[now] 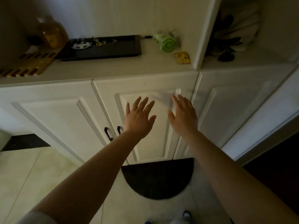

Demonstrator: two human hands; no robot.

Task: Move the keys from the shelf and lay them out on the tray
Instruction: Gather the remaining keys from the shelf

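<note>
Keys [98,42] lie along the back of the black tray [113,52] on the white shelf [113,67]. Below, before the cabinet doors, the left hand [139,118] and right hand [183,115] are spread open, holding nothing.

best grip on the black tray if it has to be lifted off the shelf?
Take the black tray by its two short ends, one of the hands on each, reaching in from the front. It is long, shallow and lies flat, with small items loose along its back edge, so an even two-ended lift should keep it level.
</note>
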